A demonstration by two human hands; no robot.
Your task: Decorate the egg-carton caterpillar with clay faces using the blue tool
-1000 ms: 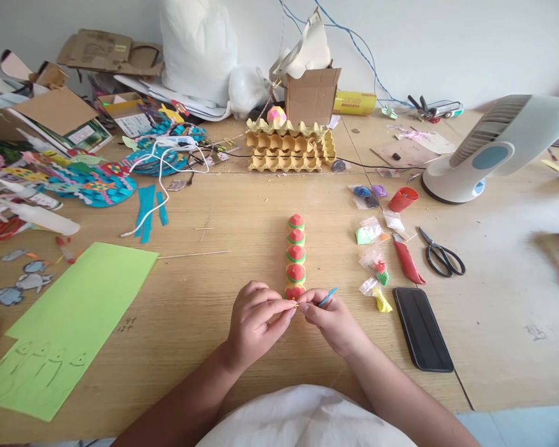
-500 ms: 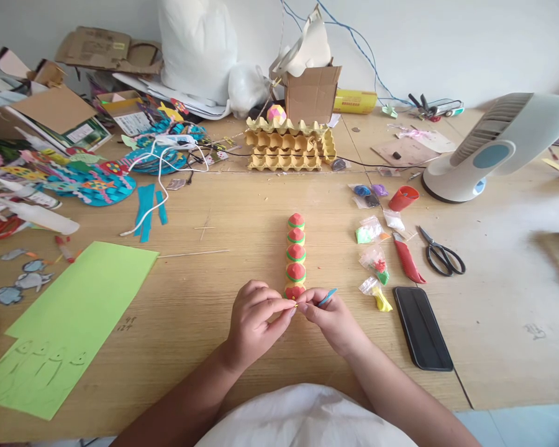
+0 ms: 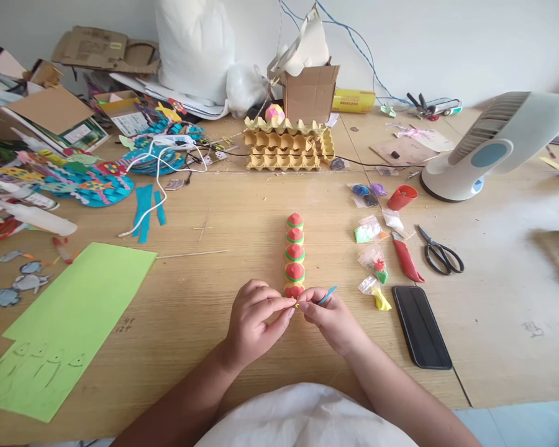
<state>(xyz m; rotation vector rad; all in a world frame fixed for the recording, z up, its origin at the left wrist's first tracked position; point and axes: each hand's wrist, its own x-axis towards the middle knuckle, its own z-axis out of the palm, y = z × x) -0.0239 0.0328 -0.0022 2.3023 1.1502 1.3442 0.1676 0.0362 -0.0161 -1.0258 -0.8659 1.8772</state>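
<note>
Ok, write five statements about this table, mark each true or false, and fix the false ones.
A slim blue tool juts from the right hand. True.
The left hand lies flat on the bright green paper. False: its fingertips are beside the right hand's, at a small yellow piece.
The black-handled metal scissors lie left of the row of red-topped, green-banded domes. False: they lie right of it.
The black rectangular phone lies nearer the person than the scissors. True.
The yellow cardboard egg trays lie beyond the domes. True.
</note>
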